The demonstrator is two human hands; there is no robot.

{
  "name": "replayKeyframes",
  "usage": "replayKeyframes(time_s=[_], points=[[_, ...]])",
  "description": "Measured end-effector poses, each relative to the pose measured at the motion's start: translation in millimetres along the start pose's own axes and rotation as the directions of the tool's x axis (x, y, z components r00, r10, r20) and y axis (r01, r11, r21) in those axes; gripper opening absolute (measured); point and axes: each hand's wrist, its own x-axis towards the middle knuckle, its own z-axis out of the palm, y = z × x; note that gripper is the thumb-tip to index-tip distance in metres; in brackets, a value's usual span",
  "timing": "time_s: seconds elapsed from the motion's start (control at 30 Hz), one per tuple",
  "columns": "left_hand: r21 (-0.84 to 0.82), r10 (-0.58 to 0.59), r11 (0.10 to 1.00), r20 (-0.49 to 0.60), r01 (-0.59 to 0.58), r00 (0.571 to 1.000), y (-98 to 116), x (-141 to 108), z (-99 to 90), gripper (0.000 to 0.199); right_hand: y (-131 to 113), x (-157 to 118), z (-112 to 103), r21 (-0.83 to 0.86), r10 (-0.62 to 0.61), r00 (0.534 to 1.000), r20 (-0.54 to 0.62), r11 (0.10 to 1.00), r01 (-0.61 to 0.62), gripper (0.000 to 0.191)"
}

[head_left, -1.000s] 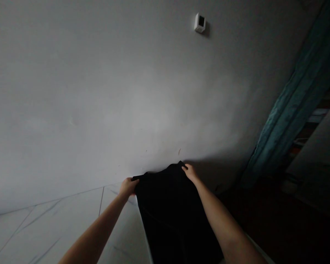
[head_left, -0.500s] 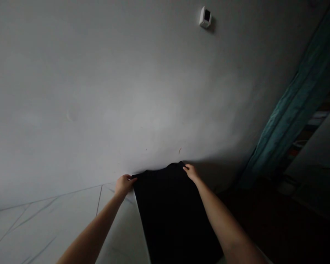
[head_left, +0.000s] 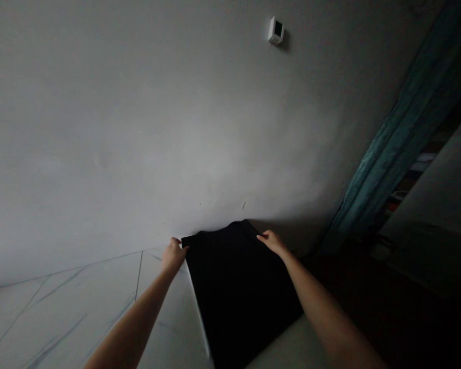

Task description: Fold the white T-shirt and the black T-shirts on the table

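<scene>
A black piece of cloth (head_left: 242, 292), possibly a garment, is spread between my two hands, its far edge close to the wall. My left hand (head_left: 174, 256) pinches the far left corner between thumb and fingers. On the right side, a little below the far right corner, my right hand (head_left: 273, 242) grips the cloth's edge with closed fingers. The cloth hangs or lies down toward me; its dark colour hides any folds or seams. A thin pale edge shows along its left side.
A grey-white wall (head_left: 138, 128) rises behind the cloth, with a small white box-shaped device (head_left: 275, 31) high on it. White marble-patterned surface (head_left: 80, 307) lies at left. A teal curtain (head_left: 380, 154) hangs at right, beside stacked items (head_left: 422, 161) in a dark area.
My right hand has slid from the far right corner down along the cloth's side edge. The cloth's near edge has come into view at lower right. The view has shifted slightly.
</scene>
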Motion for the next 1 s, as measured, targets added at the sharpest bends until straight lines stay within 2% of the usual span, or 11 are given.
replayKeyframes(time_s=[0.1, 0.2, 0.23, 0.3, 0.4, 0.57, 0.6, 0.67, 0.8, 0.87, 1.0], points=[[0.044, 0.073, 0.996, -0.015, -0.073, 0.997, 4.3, -45.6, -5.0, 0.031, 13.1, -30.7, -25.2, 0.031, 0.008, 1.0, 0.026, 0.999, -0.009, 0.017], [0.114, 0.302, 0.948, -0.027, -0.298, 0.953, -5.8, -109.6, -9.1, 0.027, 25.3, -64.8, -51.0, 0.065, 0.028, 0.999, 0.043, 0.997, -0.031, 0.017], [0.131, 0.418, 0.9, 0.006, -0.415, 0.909, -11.7, -132.1, -10.0, 0.027, 28.8, -76.2, -59.4, 0.075, 0.04, 0.998, 0.045, 0.996, -0.043, 0.018], [0.122, 0.629, 0.757, 0.131, -0.642, 0.767, -23.3, -173.4, -12.3, 0.03, 35.1, -98.1, -74.8, 0.097, 0.069, 0.997, 0.043, 0.993, -0.073, 0.019], [0.1, 0.774, 0.569, 0.271, -0.816, 0.572, -31.0, -215.9, -17.7, 0.037, 41.7, -127.8, -92.0, 0.131, 0.134, 0.99, 0.034, 0.982, -0.137, 0.019], [0.243, 0.862, 0.311, 0.336, -0.919, 0.38, -15.9, -237.7, -16.5, 0.034, 42.5, -161.5, -99.0, 0.203, 0.258, 0.965, 0.037, 0.944, -0.26, 0.022], [0.278, 0.862, 0.269, 0.358, -0.922, 0.359, -12.5, -239.6, -12.0, 0.032, 41.3, -165.3, -98.1, 0.222, 0.273, 0.961, 0.034, 0.936, -0.274, 0.022], [0.371, 0.847, 0.238, 0.373, -0.898, 0.379, -7.1, -244.9, 0.3, 0.028, 38.7, -170.3, -95.5, 0.26, 0.298, 0.954, 0.021, 0.92, -0.293, 0.021], [0.536, 0.783, 0.341, 0.294, -0.772, 0.549, 2.3, -258.8, 24.9, 0.028, 34.4, -174.6, -90.3, 0.325, 0.334, 0.942, -0.013, 0.893, -0.312, 0.025], [0.563, 0.744, 0.396, 0.267, -0.726, 0.613, 8.3, -262.8, 30.8, 0.024, 32.9, -176.0, -88.3, 0.347, 0.341, 0.939, -0.032, 0.885, -0.31, 0.028], [0.559, 0.714, 0.43, 0.27, -0.709, 0.646, 19.1, -260.8, 24.8, 0.019, 29.9, -178.0, -85.8, 0.384, 0.336, 0.939, -0.067, 0.878, -0.287, 0.027]])
